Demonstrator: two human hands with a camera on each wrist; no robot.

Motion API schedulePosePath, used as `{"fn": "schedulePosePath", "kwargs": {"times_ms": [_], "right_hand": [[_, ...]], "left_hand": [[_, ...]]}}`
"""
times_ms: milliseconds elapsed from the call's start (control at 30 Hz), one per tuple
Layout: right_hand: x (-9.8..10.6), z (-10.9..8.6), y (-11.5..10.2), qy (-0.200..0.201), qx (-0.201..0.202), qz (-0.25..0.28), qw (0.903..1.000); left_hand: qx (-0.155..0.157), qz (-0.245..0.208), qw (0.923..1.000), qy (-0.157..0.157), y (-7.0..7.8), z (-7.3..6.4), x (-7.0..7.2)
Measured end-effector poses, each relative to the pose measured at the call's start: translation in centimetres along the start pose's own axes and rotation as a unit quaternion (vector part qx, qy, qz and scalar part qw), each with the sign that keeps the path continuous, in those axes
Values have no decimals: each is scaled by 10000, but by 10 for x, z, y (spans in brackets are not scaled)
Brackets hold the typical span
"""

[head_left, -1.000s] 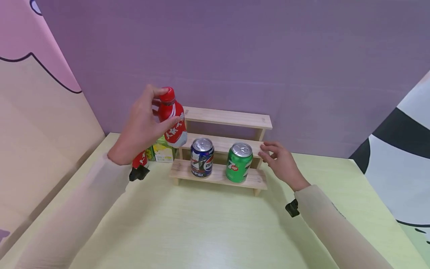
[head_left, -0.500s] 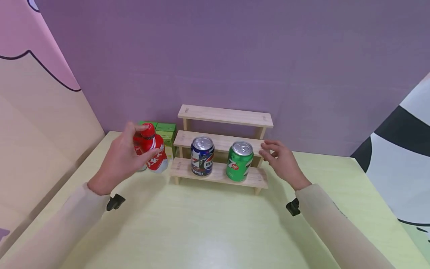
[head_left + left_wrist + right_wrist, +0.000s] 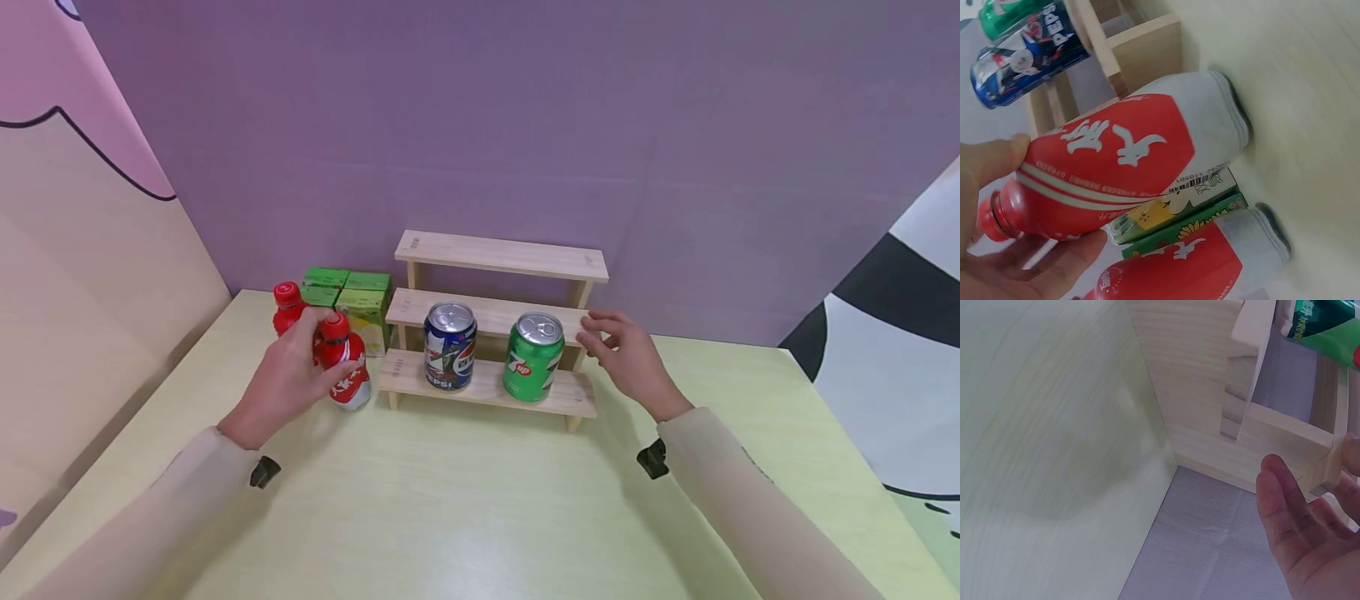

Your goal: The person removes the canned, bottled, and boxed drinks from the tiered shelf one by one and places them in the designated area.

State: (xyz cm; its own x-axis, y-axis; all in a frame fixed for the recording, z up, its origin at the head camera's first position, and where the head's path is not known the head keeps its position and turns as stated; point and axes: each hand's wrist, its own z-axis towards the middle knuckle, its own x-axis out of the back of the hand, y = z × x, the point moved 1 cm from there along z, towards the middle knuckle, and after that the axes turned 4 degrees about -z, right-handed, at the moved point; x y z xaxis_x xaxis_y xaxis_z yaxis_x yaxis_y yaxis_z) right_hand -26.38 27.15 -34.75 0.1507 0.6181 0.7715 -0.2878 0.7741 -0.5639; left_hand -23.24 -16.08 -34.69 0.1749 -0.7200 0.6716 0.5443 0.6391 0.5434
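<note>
My left hand holds a red-and-white plastic bottle near its cap and shoulder, left of a three-step wooden rack. The bottle stands upright, its base seemingly on the table. In the left wrist view, thumb and fingers lie on either side of the red bottle. My right hand pinches the right end of the rack's middle shelf; in the right wrist view, thumb and fingers meet at the board's end. A blue Pepsi can and a green 7up can stand on the lowest shelf.
A second red bottle stands behind my left hand, partly hidden. Several green drink cartons are grouped left of the rack. A purple wall rises behind the pale table.
My left hand has lowered the red bottle from in front of the upper shelves, leftward and down to beside the rack. The right hand has stayed at the shelf end.
</note>
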Motion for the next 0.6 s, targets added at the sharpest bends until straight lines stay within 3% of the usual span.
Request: {"fn": "schedulePosePath", "kwargs": {"times_ms": [133, 367, 600], "right_hand": [[0, 0, -1, -4, -1, 8, 10000], [0, 0, 0, -3, 3, 48, 10000], [-1, 0, 2, -40, -70, 103, 9999]], "left_hand": [[-60, 103, 9999, 9, -3, 4, -1], [-580, 874, 9944, 107, -9, 16, 0], [-289, 885, 9956, -38, -12, 26, 0]]}}
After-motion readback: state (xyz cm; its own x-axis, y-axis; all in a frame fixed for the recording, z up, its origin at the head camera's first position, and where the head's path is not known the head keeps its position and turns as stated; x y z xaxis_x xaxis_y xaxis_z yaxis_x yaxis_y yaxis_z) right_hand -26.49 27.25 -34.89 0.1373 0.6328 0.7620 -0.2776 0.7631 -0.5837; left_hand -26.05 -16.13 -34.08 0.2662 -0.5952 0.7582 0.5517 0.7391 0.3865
